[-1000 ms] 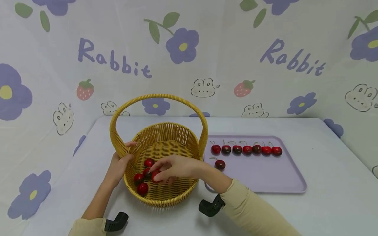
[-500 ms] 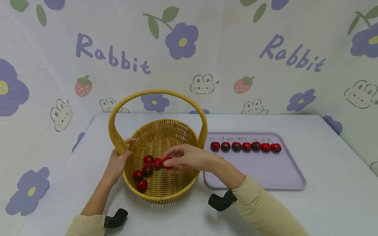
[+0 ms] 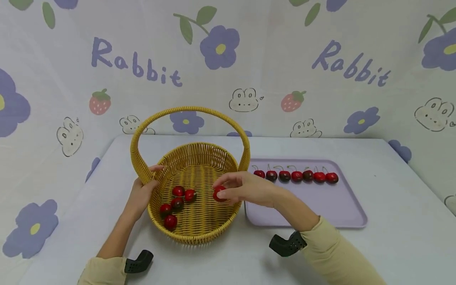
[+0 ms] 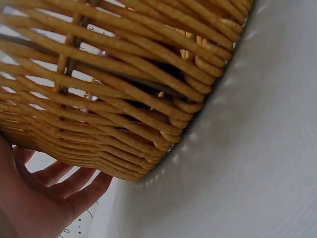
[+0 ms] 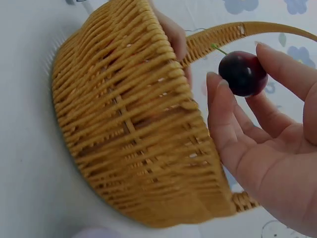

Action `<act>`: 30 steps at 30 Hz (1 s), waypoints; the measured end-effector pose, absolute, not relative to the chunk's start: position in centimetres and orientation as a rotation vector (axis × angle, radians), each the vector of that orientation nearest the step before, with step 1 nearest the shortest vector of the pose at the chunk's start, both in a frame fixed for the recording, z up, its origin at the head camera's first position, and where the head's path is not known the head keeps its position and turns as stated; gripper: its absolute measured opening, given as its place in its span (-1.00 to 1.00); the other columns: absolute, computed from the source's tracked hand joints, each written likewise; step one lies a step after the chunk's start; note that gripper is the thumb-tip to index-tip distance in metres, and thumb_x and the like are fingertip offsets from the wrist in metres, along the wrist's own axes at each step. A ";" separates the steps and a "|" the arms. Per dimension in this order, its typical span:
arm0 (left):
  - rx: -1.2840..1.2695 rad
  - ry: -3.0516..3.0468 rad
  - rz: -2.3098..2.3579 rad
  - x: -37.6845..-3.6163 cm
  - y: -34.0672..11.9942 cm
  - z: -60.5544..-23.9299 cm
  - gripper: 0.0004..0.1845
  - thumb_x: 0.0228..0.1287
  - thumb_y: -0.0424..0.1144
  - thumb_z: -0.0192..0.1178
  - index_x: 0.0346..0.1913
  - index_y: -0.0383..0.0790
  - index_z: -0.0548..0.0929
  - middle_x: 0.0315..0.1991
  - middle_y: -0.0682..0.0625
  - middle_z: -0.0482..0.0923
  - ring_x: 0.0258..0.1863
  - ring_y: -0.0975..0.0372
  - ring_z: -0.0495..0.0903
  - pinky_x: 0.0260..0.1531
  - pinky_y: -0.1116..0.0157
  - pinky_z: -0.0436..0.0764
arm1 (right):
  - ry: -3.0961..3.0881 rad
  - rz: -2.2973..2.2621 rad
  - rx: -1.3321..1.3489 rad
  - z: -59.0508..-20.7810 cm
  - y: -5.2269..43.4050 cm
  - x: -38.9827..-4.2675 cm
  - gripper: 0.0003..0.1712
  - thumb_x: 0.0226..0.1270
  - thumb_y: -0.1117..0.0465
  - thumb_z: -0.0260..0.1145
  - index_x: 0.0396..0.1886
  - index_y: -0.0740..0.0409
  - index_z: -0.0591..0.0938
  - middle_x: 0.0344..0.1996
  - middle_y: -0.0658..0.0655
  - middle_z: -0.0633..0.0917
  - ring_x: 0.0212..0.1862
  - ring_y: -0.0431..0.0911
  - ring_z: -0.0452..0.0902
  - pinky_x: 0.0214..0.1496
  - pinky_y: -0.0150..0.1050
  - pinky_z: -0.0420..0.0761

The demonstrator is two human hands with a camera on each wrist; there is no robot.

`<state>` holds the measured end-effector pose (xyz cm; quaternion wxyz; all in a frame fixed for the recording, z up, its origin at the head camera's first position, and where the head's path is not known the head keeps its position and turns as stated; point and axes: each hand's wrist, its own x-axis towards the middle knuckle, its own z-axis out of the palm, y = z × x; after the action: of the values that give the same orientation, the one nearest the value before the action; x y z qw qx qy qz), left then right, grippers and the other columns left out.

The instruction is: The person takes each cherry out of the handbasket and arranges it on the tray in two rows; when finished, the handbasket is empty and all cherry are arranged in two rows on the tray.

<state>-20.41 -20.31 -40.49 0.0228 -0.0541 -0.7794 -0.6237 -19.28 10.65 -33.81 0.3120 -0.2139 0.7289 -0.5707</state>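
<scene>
On the white bench (image 3: 221, 261), toward the left, stands a round yellow wicker basket (image 3: 194, 238) with a tall handle (image 3: 192, 109). Five cherries (image 3: 177, 204) lie in its left half. Over its right half, the right hand (image 3: 247, 189) has its grip pinching a dark red cherry (image 3: 219, 194). The left hand (image 3: 142, 194) grips the basket's left side beside the handle. At right, a lilac tray (image 3: 313, 206) carries a row of seven cherries (image 3: 297, 176) along its far side.

Makeshift tabletop booth, rabbit-print backdrop (image 3: 270, 79), white table (image 3: 384, 249)
</scene>
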 end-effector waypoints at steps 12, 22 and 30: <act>-0.173 -2.414 -1.925 -20.5 -20.5 -40.8 -0.54 0.34 -0.47 -0.16 0.29 -0.35 0.36 0.37 -0.24 0.19 0.34 -0.02 0.16 0.27 0.00 0.10 | 2.028 -1.485 -0.462 -34.2 14.6 -18.3 -0.55 0.22 0.09 0.38 0.04 0.17 0.53 -0.09 0.15 0.66 -0.14 0.13 0.58 -0.01 -0.09 0.53; -0.177 -2.416 -1.911 -20.5 -20.6 -40.7 -0.54 0.33 -0.48 -0.16 0.28 -0.36 0.36 0.35 -0.25 0.22 0.35 -0.03 0.15 0.28 -0.01 0.09 | 2.077 -1.498 -0.456 -35.2 18.5 -17.3 -0.53 0.25 0.16 0.34 0.12 0.24 0.52 -0.16 0.21 0.65 -0.09 0.22 0.55 -0.05 -0.11 0.56; -0.190 -2.420 -1.906 -20.5 -20.5 -40.8 -0.53 0.33 -0.48 -0.17 0.29 -0.36 0.35 0.36 -0.25 0.21 0.35 -0.04 0.15 0.28 -0.01 0.09 | 2.078 -1.568 -0.353 -36.2 21.4 -17.4 -0.59 0.25 0.20 0.33 0.04 0.31 0.52 -0.17 0.25 0.59 -0.08 0.22 0.55 0.01 -0.10 0.54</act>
<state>-20.52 -20.52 -40.79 0.0274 -0.0615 -0.7838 -0.6174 -17.35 21.43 -36.15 0.2545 -0.1299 0.7650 -0.5772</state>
